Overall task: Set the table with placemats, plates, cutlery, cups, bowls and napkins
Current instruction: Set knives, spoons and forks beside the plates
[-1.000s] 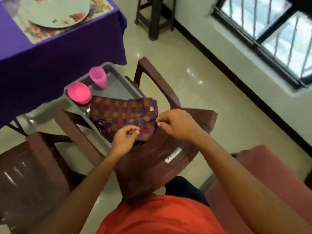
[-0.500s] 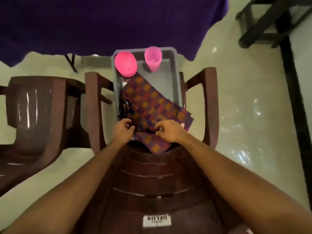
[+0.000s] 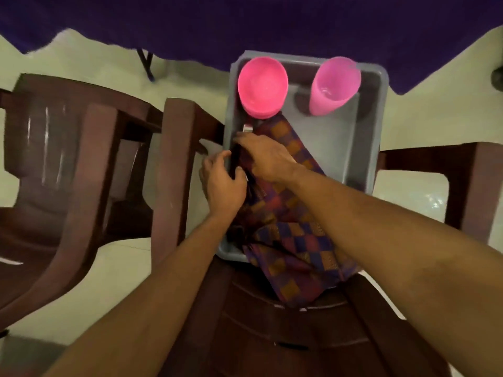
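Both hands work at the left side of the grey tray (image 3: pixel 375 126) on a brown chair (image 3: pixel 299 336).
The left hand (image 3: pixel 221 186) curls over the tray's left wall. The right hand (image 3: pixel 265 156) bends onto the checked napkins (image 3: pixel 296 251) (its grip cannot be told), which spill over the near rim. The pink bowl (image 3: pixel 262 87) and pink cup (image 3: pixel 334 87) stand at the far end.

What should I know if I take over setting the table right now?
Left hand: grips the grey tray's left wall.
Right hand: on the checked napkin, fingertips by the cutlery; grip unclear.
Pink bowl and pink cup sit at the tray's far end; the napkin hangs over its near edge onto the chair.
Done: nothing visible from here.
Left: carry all four to the table.
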`<state>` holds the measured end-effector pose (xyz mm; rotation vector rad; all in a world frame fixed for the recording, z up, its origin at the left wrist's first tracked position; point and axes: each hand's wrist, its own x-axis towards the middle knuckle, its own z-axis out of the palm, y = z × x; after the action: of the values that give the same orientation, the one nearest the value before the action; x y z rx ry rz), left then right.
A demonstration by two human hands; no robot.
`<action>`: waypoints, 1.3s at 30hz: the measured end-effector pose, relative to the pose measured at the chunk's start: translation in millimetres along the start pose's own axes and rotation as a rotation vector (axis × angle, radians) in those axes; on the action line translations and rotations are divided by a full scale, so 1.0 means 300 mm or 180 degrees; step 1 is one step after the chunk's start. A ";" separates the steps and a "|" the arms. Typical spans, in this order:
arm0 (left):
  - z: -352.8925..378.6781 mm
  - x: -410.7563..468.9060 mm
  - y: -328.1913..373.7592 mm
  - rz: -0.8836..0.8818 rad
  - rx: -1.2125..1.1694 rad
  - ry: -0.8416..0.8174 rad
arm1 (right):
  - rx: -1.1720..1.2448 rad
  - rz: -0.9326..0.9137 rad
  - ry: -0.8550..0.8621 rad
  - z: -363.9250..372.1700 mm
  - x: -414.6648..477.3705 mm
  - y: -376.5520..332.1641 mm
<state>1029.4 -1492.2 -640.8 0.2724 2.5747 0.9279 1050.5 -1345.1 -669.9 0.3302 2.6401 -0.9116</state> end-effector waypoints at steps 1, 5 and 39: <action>0.012 0.003 -0.008 -0.0057 -0.0069 0.0021 | -0.0163 -0.0036 -0.0045 0.002 0.026 -0.001; 0.051 0.008 -0.034 -0.0141 -0.0251 0.0196 | -0.0522 -0.0206 -0.0251 0.025 0.059 0.020; 0.041 0.117 -0.042 -0.0258 -0.0805 0.0392 | -0.0612 0.0349 -0.1333 -0.107 0.063 0.105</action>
<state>1002.1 -1484.0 -667.8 0.0406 2.5195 1.2595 1035.9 -1298.5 -670.7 0.2069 2.2737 -0.6074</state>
